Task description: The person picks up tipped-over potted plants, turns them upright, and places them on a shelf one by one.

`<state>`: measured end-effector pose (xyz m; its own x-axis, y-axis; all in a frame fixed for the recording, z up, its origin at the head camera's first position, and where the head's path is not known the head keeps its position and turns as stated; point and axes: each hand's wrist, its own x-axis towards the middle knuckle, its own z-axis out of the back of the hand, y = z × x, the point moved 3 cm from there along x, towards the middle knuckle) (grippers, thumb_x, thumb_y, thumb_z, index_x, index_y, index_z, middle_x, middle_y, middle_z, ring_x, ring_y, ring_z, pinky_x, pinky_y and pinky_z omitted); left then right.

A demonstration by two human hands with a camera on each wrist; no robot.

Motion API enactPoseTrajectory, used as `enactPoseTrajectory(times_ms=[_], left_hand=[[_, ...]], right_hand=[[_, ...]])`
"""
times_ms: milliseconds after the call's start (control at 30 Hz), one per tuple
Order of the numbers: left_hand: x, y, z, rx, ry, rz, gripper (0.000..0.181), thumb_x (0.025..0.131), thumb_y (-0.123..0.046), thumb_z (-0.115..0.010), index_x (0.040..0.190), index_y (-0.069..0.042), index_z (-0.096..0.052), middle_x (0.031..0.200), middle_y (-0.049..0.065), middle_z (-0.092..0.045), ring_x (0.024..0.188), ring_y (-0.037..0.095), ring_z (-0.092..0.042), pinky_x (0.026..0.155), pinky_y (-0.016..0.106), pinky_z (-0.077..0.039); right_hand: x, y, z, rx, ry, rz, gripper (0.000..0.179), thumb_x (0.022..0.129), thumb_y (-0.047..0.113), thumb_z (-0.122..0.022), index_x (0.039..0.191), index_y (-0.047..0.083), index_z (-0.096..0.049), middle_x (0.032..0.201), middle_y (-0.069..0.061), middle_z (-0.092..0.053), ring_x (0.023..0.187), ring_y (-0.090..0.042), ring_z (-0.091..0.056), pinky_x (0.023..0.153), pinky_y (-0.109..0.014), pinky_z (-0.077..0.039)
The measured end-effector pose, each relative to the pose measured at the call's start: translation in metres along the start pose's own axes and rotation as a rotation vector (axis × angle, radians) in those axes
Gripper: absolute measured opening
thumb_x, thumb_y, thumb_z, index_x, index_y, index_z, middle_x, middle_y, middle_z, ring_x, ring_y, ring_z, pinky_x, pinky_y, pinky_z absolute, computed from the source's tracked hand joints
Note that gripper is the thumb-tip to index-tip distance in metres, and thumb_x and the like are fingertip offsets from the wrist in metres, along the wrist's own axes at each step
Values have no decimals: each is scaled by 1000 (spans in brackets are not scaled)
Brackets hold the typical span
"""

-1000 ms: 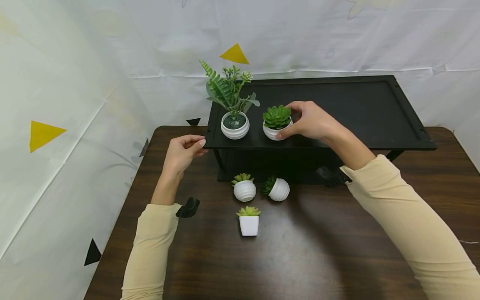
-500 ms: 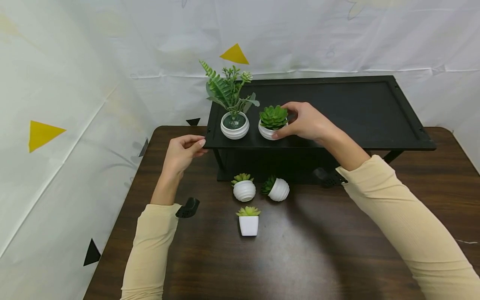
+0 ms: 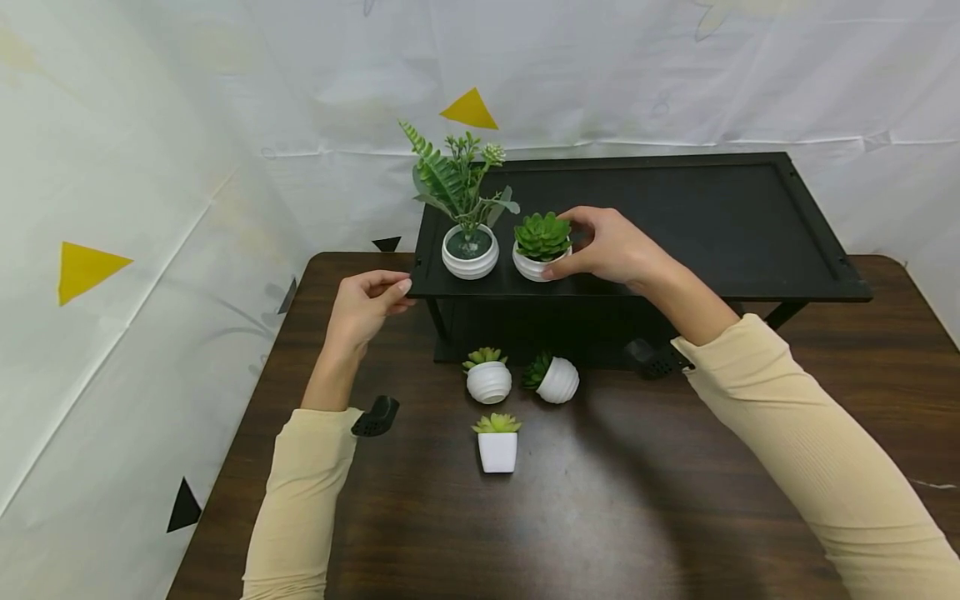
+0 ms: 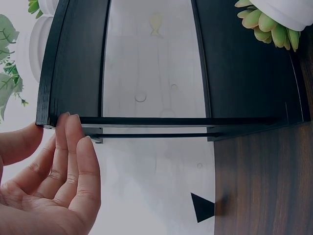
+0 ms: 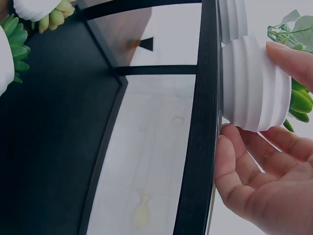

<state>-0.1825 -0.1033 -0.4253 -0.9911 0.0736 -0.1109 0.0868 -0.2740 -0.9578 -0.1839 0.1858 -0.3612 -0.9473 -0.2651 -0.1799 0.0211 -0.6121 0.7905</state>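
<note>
Right hand (image 3: 611,247) fingers (image 5: 293,61) grasping the ribbed white succulent pot (image 3: 540,247), upright, rosette up, on the black shelf (image 3: 675,225) beside the fern pot (image 3: 469,248). Left hand (image 3: 367,304) fingers (image 4: 73,147) relaxed, touching the shelf corner. Dark wood desk (image 3: 637,500); white fabric backdrop (image 3: 225,100).

Both arms reach forward, the left hand (image 3: 367,304) with fingers loosely curled, the right hand (image 3: 611,246) pinching with thumb and fingers.

Matt ribbed white pot (image 3: 534,267), glossy wood table (image 3: 600,500)
</note>
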Motion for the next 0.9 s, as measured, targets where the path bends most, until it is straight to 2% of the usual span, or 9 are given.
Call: enactPoseTrajectory(times_ms=[133,233,467,633,800,900], left_hand=[[0,0,0,0,-1,5,26,90,-8,-57,110,8,-60,99,16,-59,85,30,-63,77,31,-53],[0,0,0,-2,-1,6,26,91,-8,-57,110,9,-60,100,15,-59,88,33,-62,75,28,-54],[0,0,-1,5,0,5,26,91,-8,-57,110,9,-60,99,15,-59,84,29,-63,76,29,-54],[0,0,0,6,0,-3,26,90,-9,-58,110,9,-61,98,16,-60,85,31,-63,74,27,-54],[0,1,0,5,2,-8,26,90,-8,-58,110,9,-61,99,17,-60,79,23,-64,75,29,-54],[0,1,0,5,1,-6,26,90,-8,-58,110,9,-60,100,17,-60,81,25,-64,75,29,-54]], right_hand=[[-1,0,0,3,6,3,62,74,13,-75,128,1,-46,99,-15,-55,82,-24,-49,63,-30,-41],[-2,-1,1,13,17,-2,62,75,13,-75,129,0,-45,108,-17,-55,88,-26,-52,68,-31,-43],[-7,-2,4,22,29,-11,62,78,12,-72,130,-3,-43,122,-21,-48,100,-31,-53,84,-43,-45],[-12,-2,7,18,28,-8,57,79,10,-71,129,-3,-44,121,-21,-49,98,-31,-55,84,-44,-45],[-16,-3,8,16,22,-9,53,80,10,-71,125,-3,-48,115,-20,-53,93,-29,-56,80,-40,-45],[-18,-4,9,24,18,-9,51,79,10,-71,124,-3,-49,112,-19,-54,91,-27,-56,76,-36,-46]])
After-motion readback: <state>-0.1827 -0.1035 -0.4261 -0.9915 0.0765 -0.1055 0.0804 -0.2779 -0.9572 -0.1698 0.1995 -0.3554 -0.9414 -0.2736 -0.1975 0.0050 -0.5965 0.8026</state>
